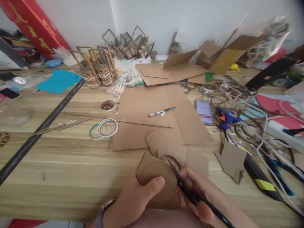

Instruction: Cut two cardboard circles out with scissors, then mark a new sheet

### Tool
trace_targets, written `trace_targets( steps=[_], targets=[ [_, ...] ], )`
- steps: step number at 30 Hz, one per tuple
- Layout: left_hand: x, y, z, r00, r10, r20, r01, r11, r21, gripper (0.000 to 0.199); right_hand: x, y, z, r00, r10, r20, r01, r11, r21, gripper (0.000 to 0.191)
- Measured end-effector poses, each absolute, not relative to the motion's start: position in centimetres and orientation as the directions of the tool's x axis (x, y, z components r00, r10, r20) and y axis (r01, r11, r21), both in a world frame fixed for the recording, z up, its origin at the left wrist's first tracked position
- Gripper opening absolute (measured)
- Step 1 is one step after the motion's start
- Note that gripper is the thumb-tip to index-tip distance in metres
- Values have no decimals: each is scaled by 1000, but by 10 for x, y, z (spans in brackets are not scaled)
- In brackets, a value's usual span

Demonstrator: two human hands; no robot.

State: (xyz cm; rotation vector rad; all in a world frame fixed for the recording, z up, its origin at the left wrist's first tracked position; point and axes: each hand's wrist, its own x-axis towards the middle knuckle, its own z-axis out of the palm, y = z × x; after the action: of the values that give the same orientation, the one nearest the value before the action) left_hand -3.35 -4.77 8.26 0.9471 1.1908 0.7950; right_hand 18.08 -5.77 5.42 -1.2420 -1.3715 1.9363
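Note:
My left hand (pixel 135 198) grips a piece of brown cardboard (pixel 152 167) close to my body, the thumb lying across its face. A large circle is drawn on that piece, and part of its edge is trimmed along the curve. In my right hand (pixel 204 186) is a pair of dark scissors (pixel 188 190), the blades at the right edge of the cardboard; how wide they stand I cannot tell. Just beyond lies a cardboard offcut (pixel 174 152) with a curved notch. A pen (pixel 162 111) rests on the large cardboard sheet (pixel 144 98).
White rings (pixel 108 128) and a bowl of round brown things (pixel 108 105) lie to the left. Small lidded baskets (pixel 104 72) stand behind. At right are a blue glue gun (pixel 226 118), pliers (pixel 276 172), loose cords and a cardboard scrap (pixel 232 161).

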Motion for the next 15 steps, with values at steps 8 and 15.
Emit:
trace_targets(
  steps=[8,15],
  targets=[
    [-36,-50,82,299,884,-359,-61,393,917,45,181,-53,76,-447,788,-424,377,-264,-888,79],
    [-36,-51,87,265,903,-339,-35,360,932,45,184,-61,64,-440,847,-299,414,-104,-904,74]
  ],
)
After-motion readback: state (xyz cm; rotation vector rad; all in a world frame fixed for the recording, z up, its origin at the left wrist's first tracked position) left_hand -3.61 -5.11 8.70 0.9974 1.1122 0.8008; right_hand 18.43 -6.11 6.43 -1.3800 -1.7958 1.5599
